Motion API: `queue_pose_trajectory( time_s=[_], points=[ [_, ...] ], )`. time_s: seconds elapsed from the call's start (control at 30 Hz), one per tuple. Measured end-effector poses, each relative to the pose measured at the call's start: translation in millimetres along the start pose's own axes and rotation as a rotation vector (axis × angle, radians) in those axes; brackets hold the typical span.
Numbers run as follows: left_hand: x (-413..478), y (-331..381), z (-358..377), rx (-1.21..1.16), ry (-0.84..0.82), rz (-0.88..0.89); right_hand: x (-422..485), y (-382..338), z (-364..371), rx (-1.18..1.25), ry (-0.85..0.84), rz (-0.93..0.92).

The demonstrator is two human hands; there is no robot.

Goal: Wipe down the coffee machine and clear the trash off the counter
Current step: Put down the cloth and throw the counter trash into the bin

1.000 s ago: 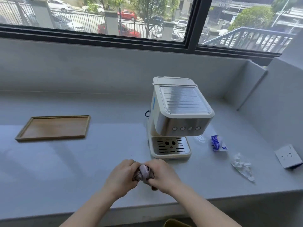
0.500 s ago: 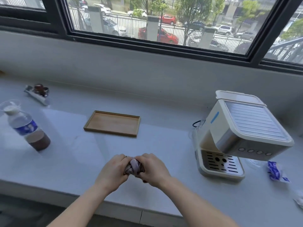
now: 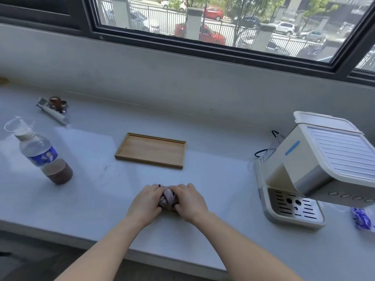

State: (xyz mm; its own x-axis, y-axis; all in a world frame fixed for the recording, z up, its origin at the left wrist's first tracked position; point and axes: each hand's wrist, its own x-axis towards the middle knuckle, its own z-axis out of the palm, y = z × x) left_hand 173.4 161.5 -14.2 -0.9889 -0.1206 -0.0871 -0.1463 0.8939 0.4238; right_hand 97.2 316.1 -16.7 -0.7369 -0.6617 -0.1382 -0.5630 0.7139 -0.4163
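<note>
You face a coffee corner: a pale desk point(image 3: 91, 199) under a street-side window point(image 3: 223, 21) holds a coffee machine point(image 3: 324, 159) and wooden tray point(image 3: 151, 151).

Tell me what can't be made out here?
Head view:
- cloth: mostly hidden inside the left hand and right hand.
- coffee machine: right side cut off by the frame edge; button markings too small.
- blue wrapper: cut off at the right edge.
- bottle label: print blurred.

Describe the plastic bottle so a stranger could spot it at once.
Follow the grey counter under the window to the left, past the wooden tray. The bottle stands upright there, nearer the front edge than the white tool lying behind it. Only it has a blue label and brown liquid at its bottom.
</note>
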Motion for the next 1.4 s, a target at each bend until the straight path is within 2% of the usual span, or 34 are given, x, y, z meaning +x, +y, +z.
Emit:
queue_pose_trajectory(
  time_s=[0.1, 0.37, 0.47, 0.77, 1.0, 1.4],
  points=[
    [2.9, -0.6, 8.1, 0.018, -0.056, -0.036, -0.9, 4.0, 8.4, 0.01, -0.027, 0.035],
    [1.4, 5.6, 6.2, 0.162, -0.055, -0.089, -2.7, 8.8, -1.1, 0.007, -0.098, 0.06],
    [-0.7, 14.6, 3.0, 0.166, 0.005, -0.061, -12.0, 13.7, -8.8, 0.012, -0.08, 0.065],
    [-17.8, 60.5, 5.5, 0.215, 0.028, 0.016, -64.0, 36.9, -40.6, -0.032, 0.002, 0.109],
    [-29.3, 119.4, 26.5, 0.253, 0.009, 0.096, -129.5, 75.4, -61.9, -0.039, 0.062, 0.196],
    [-50.2, 271.2, 82.7, 0.228, -0.031, 0.32, -268.0, 182.0, -98.1, 0.016, 0.149, 0.426]
  ],
)
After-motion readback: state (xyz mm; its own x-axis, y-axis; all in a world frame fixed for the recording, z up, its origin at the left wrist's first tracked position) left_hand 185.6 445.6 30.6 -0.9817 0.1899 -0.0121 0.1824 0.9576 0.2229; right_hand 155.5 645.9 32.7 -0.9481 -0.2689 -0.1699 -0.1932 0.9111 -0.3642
